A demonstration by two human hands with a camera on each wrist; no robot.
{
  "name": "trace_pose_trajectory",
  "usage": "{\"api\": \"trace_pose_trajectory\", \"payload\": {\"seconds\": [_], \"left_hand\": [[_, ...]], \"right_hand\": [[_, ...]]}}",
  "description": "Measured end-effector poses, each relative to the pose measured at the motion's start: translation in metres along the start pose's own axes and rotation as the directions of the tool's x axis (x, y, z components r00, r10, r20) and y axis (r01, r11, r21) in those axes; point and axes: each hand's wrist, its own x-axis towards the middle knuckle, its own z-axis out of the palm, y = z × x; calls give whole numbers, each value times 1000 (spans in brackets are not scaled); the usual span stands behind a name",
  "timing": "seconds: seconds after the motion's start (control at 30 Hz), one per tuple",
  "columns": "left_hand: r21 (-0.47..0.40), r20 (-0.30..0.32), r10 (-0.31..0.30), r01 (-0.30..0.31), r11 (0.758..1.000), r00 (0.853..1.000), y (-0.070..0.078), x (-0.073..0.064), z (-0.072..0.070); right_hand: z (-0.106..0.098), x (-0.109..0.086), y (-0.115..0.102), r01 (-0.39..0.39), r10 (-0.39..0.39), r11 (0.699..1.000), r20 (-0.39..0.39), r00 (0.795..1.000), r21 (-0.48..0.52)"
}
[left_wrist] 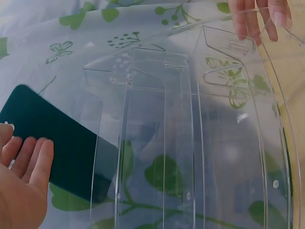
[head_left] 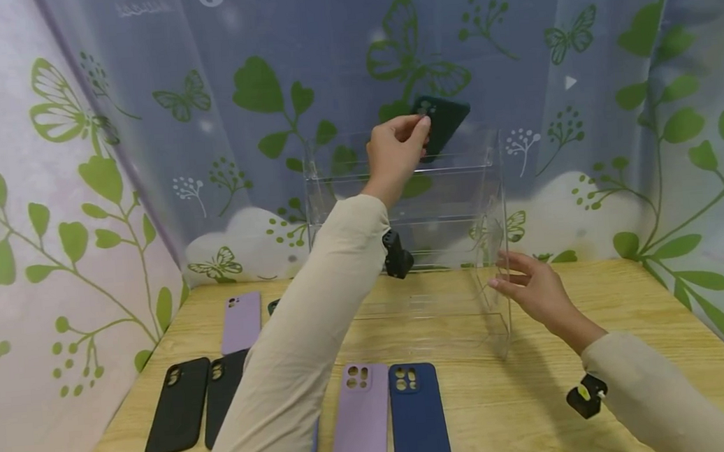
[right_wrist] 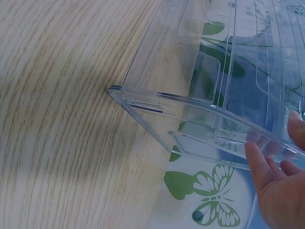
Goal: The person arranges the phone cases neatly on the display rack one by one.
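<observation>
My left hand (head_left: 391, 150) pinches a dark green phone case (head_left: 447, 118) near its camera cutouts. The case is tilted at the top tier of a clear acrylic display stand (head_left: 406, 221); in the left wrist view the lower end of the green case (left_wrist: 71, 138) shows behind a clear panel. Low on the stand's right side, my right hand (head_left: 540, 294) grips the side panel's edge. The right wrist view has that side panel (right_wrist: 209, 107) passing between the thumb and fingers of the right hand (right_wrist: 283, 191).
In front of the stand lie a lilac phone case (head_left: 359, 422) and a navy one (head_left: 421, 418). Black cases (head_left: 178, 407) and another lilac case (head_left: 241, 322) lie at the left, some partly hidden by my left sleeve (head_left: 301, 342). Behind the wooden table (head_left: 495, 413) hangs a patterned curtain (head_left: 335, 18).
</observation>
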Motion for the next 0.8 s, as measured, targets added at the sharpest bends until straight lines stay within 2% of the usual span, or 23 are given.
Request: {"api": "trace_pose_trajectory", "payload": {"seconds": [0.13,0.2,0.27,0.33,0.37,0.43,0.6,0.67,0.8], "left_hand": [[150,42,76,-81,985,996,0,-1,-2],[262,95,133,-153,953,987,-1,0,-4],[392,151,179,-225,892,972,-2,1,-7],[508,195,201,-274,816,960,-6,2,-9],[556,211,202,-287,780,956,-9,2,-11],[629,237,168,-282,725,957,-14,3,-14],[749,286,65,-266,607,956,-26,3,-22],[782,301,43,-272,561,953,-28,4,-22],[841,319,28,-296,453,947,-28,7,-20]], "right_hand": [[0,0,1,-4,4,1000,0,1000,3],[0,0,1,-3,3,1000,1,1000,8],[0,0,1,0,0,1000,1,1000,13],[0,0,1,1,-1,1000,-1,1000,17],[0,0,1,3,-3,1000,-2,1000,17],[0,0,2,2,-2,1000,-2,1000,18],[1,-1,4,-1,1,1000,1,1000,12],[1,-1,4,3,-3,1000,-5,1000,6],[0,0,4,17,-17,1000,-19,1000,-2]]}}
